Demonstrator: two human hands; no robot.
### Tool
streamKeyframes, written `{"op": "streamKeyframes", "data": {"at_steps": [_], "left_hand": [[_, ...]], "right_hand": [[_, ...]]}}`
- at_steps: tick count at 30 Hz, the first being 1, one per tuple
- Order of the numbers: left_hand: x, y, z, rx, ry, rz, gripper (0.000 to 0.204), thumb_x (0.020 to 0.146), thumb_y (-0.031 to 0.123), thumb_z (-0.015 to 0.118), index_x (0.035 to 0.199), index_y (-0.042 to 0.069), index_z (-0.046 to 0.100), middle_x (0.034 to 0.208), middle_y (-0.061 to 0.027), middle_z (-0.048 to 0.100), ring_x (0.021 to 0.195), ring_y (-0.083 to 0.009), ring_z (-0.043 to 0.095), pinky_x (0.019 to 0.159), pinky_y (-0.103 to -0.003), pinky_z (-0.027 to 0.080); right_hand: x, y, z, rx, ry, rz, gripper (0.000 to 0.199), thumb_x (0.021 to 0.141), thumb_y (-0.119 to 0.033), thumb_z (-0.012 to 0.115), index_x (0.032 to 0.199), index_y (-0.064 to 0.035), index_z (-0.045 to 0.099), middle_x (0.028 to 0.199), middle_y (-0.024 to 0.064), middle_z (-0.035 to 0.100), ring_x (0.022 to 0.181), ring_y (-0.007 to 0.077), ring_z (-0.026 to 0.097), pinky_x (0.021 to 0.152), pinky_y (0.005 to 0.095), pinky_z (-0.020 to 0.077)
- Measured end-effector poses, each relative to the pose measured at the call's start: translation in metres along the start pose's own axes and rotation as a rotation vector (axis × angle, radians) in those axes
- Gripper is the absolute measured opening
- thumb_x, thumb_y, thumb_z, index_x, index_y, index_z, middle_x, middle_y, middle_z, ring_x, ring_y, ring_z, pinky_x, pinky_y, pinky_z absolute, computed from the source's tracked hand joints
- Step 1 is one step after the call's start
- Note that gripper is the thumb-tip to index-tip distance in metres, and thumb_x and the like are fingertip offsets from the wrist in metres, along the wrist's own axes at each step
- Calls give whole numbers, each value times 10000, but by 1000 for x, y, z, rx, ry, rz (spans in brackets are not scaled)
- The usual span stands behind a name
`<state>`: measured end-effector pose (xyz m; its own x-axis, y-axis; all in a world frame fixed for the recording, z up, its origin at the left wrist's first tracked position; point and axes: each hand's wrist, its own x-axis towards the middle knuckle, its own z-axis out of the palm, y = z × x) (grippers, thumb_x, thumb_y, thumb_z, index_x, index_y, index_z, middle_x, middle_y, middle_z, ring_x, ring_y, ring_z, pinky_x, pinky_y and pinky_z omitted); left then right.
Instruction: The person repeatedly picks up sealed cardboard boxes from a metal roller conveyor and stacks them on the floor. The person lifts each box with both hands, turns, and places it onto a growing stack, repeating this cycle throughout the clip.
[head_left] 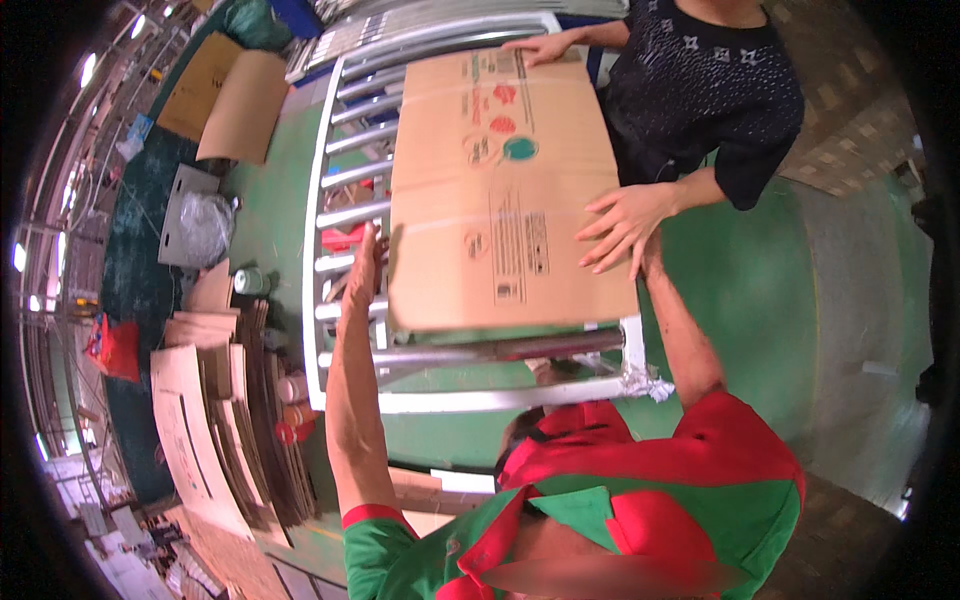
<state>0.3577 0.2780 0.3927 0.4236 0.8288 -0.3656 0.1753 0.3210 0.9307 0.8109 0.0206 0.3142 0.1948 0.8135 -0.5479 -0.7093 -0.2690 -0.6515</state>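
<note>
A large brown carton (pixel 440 190) lies flat on the roller conveyor (pixel 314 230) at the centre of the frame, its near end close to the white crossbar. Its top carries plenty of print: two red pictures (pixel 503 125), a round teal mark (pixel 520 149) just below them, fainter pale-red emblems, and a panel of small dark lettering (pixel 510 255) set sideways toward the lower part. Green and red lettering runs sideways near the far end, with a dark printed block at its upper right.

The person's left hand (pixel 371 262) is at the carton's left side, left of centre — open, palm toward the cardboard, fingers pointing up the frame; I cannot tell whether it presses there. The right forearm (pixel 685 325) rises to the carton's right edge, but the right hand is hidden by a co-worker's wrist, so I cannot tell its grip.

That co-worker, in a dark patterned top (pixel 705 95) at upper right, spreads one hand (pixel 622 228) over the carton's right edge and rests the other (pixel 542 47) at its far end.

Cardboard sheets (pixel 195 430) stand stacked at lower left — a dark printed mark shows on the front one — below a red bag (pixel 113 348).
</note>
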Motion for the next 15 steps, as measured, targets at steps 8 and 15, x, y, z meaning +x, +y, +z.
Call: {"op": "streamKeyframes", "data": {"at_steps": [8,15], "left_hand": [[-10,-37,26,-364,-127,-88,749,954,556,532,1452,6,431,1369,-131,546,1223,-259,534,1046,-363,413],[-125,-75,43,-215,42,-114,827,964,615,465,1515,13,329,1545,-134,349,1419,-254,322,1156,-379,271]], "right_hand": [[22,-118,73,483,-523,1279,586,1017,-499,367,1505,-173,392,1657,111,73,1531,285,-12,1145,656,-65],[-26,-98,84,235,-653,1116,572,1032,-459,389,1495,-122,390,1603,110,256,1475,266,242,1185,546,168]]}}
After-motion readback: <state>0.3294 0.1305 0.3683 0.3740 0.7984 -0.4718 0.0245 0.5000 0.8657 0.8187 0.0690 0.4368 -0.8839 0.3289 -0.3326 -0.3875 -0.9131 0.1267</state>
